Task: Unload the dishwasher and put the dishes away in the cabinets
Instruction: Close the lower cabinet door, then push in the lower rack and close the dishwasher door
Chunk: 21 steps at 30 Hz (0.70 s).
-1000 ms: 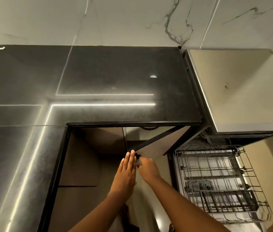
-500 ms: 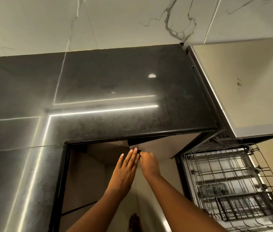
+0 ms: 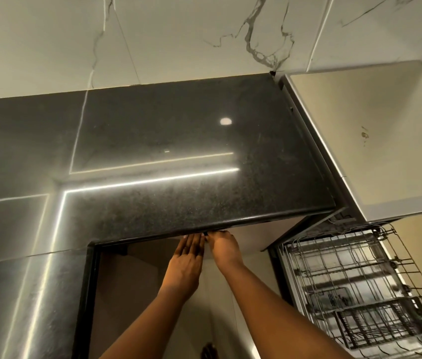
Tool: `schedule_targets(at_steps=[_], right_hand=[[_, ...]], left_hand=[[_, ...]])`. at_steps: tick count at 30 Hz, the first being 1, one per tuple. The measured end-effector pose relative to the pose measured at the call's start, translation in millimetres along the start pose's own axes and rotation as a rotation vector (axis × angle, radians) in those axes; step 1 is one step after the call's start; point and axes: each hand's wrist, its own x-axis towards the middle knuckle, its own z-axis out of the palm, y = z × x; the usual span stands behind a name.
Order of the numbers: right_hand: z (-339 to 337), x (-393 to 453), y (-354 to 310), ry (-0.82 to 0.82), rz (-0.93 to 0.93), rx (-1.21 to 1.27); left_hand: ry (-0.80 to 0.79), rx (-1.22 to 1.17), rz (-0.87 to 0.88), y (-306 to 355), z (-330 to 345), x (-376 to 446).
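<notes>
From the head view I see a polished, speckled black stone counter [image 3: 179, 156] under a white veined marble wall [image 3: 179, 35]. My left hand [image 3: 185, 260] lies flat, fingers straight and together, against the beige cabinet door [image 3: 256, 237] just below the counter edge. My right hand [image 3: 224, 248] curls its grip round a small dark knob there. The wire dishwasher rack [image 3: 347, 288] stands pulled out at right, holding no dishes I can make out.
</notes>
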Motion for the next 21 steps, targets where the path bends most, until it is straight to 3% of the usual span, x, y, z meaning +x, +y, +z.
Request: schedule_targets(at_steps=[7,14,21], right_hand=[[-1.3,-29.3,11.1,0.061,0.093,0.146],[-9.1,-85.0,41.1,0.039,0.039,0.043],[-35.6,-157.5,97.1,0.003,0.062,-0.040]], left_hand=[[-0.079,-0.140,-0.040,12.4,6.3,-14.1],[-0.196,-0.242,-0.022,52.2,12.4,-48.8],[-0.173,-0.242,0.055,106.9,-8.6,-50.6]])
